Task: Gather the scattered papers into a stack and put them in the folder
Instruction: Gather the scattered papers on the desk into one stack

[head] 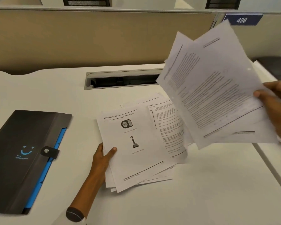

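With my left hand (104, 158) clamped on the worktop pile (136, 143), I should lower the fanned sheets (214, 88) pinched in my right hand (277, 101) squarely on top, edges matched.

There is a single view, from a camera worn on the person's head, so no second view shares any part of the scene. It looks forward and steeply down onto a white desk (55, 95), close enough that both forearms enter from the lower edge. The wide lens bends straight lines near the borders. The beige partition (96, 38) fills the 12 o'clock band, with a numbered sign (242, 20) toward 1 o'clock. The folder (23, 151) sits at 8 o'clock, the left hand (102, 158) near centre at 6 o'clock, and the right hand (277, 108) is cut by the frame edge at 3 o'clock.
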### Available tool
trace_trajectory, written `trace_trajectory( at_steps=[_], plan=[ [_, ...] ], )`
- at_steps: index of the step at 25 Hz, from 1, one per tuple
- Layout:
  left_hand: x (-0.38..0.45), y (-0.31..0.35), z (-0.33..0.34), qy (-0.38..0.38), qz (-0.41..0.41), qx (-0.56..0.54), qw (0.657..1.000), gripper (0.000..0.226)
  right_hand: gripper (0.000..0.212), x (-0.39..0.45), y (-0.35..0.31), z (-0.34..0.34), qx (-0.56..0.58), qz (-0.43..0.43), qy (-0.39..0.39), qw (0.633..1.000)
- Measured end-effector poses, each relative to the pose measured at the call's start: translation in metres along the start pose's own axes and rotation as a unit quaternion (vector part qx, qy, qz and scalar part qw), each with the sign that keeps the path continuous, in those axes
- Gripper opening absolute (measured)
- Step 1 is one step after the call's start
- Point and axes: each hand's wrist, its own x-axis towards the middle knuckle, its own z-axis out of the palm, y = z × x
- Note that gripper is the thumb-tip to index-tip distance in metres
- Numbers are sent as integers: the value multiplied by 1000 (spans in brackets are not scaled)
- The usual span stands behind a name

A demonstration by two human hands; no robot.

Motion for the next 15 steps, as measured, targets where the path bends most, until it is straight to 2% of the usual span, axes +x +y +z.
trace_trajectory(
  at_steps=[3,6,8,10,13,15],
  plan=[
    [0,0,0,-8,-11,-22,1000,36,17,-15,-13,30,100,31,-29,994],
    [2,3,-1,0,-57,-40,998,34,14,-54,-27,87,160,59,-110,979],
    [2,6,-3,3,-115,-62,991,47,12,-88,-33,129,189,104,-164,963],
    [3,9,-4,-20,-135,-81,987,57,12,-125,-41,163,186,121,-204,953],
    [2,8,-5,-53,-110,-98,988,41,14,-161,-50,195,163,116,-263,944],
    [1,4,-8,-63,-70,-76,993,34,27,-164,-55,203,133,103,-271,948]
  ],
)
